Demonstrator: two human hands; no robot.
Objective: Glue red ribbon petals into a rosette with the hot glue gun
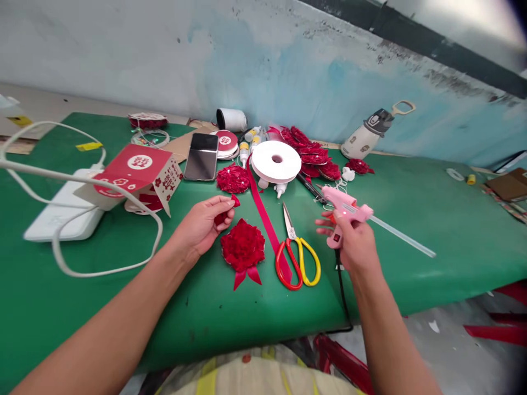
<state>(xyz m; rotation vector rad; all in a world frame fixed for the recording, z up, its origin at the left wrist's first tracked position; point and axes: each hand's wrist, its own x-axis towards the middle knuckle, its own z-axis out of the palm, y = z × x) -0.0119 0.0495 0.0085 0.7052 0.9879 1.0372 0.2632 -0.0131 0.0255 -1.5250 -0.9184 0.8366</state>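
Two hands: my left hand (pixel 206 224) and my right hand (pixel 356 236), both bare, well apart over the green bench (pixel 185 323).
Left grip: thumb and forefinger pinched narrow on a small red piece (pixel 235 201); more red shows under the curled fingers, cannot tell if it is the same piece.
Right grip: closed round the handle of a pink glue gun (pixel 346 211), nozzle toward the wall and to the left; cannot tell whether I press the trigger.
Glue stick (pixel 405 237): translucent, projecting from the back of the gun.
Cord (pixel 341 285): black, running from the handle down to the front edge of the bench.
Red rosette (pixel 242 245): lying on the bench just beside my left hand, on its near side, two pointed tails toward me.
Scissors (pixel 289 222): flat between rosette and gun, blades toward the wall, one handle loop red, one yellow.
Red ribbon (pixel 263 211): stretched from beside the white spool (pixel 267 162) to the scissors' red loop.
Other rosettes: one (pixel 233 179) beyond my left hand, a heap (pixel 307 148) behind the spool.
Left side: red box (pixel 135 170), white cable (pixel 57 170), phone (pixel 201 156).
Wall side: white bottle (pixel 358 141), right of the heap.
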